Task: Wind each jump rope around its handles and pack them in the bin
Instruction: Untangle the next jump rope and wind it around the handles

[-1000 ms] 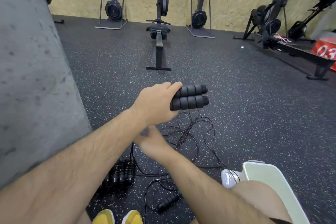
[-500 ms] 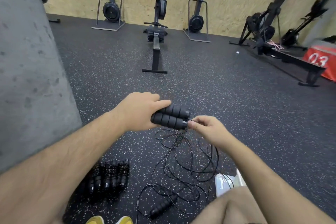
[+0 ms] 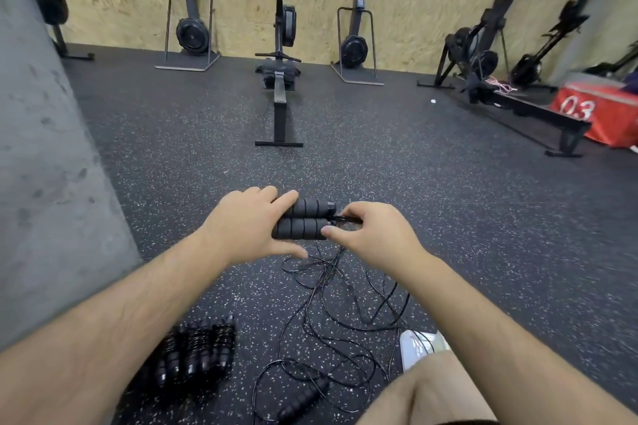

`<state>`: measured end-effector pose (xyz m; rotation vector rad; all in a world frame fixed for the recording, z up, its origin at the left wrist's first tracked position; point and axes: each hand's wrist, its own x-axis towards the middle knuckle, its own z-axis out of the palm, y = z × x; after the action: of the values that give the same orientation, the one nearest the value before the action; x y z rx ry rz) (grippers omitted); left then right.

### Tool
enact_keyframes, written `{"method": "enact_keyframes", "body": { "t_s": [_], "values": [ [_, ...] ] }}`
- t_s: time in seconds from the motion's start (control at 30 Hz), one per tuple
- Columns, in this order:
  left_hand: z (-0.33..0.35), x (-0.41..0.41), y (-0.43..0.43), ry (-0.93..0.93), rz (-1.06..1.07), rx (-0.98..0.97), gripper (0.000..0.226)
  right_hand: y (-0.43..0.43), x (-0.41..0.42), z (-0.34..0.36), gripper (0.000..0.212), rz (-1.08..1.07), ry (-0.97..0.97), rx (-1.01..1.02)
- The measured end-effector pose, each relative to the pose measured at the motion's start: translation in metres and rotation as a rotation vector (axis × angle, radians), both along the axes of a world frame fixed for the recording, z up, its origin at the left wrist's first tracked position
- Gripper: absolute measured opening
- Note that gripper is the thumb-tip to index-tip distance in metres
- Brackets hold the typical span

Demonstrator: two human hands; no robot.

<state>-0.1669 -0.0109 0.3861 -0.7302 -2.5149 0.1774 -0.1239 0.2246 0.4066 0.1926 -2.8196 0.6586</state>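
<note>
My left hand [image 3: 245,226] grips two black foam jump rope handles [image 3: 303,221] held side by side above the floor. At their right ends, my right hand [image 3: 371,235] pinches the thin black rope [image 3: 347,218]. The rest of that rope hangs down into a loose tangle [image 3: 331,307] on the speckled floor. A loose black handle [image 3: 302,398] lies in the tangle near my knee. Several wound jump ropes [image 3: 193,352] lie bundled at the lower left. A corner of the pale bin [image 3: 419,347] shows behind my right forearm.
A grey concrete pillar [image 3: 45,183] stands close on the left. A rowing machine [image 3: 279,93] lies straight ahead, with other machines along the wooden back wall. A second rower [image 3: 518,103] and a red box [image 3: 600,110] are at the far right.
My right hand came up from the floor tangle to the handles' right ends and took the rope. My left hand lowered the handles. The view shifted slightly.
</note>
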Motion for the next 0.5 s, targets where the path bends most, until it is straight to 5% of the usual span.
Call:
{"method": "enact_keyframes", "body": {
  "t_s": [0.5],
  "values": [
    [-0.001, 0.004, -0.004, 0.037, -0.038, 0.063, 0.103, -0.018, 0.011, 0.022, 0.026, 0.069, 0.012, 0.185]
  ]
}}
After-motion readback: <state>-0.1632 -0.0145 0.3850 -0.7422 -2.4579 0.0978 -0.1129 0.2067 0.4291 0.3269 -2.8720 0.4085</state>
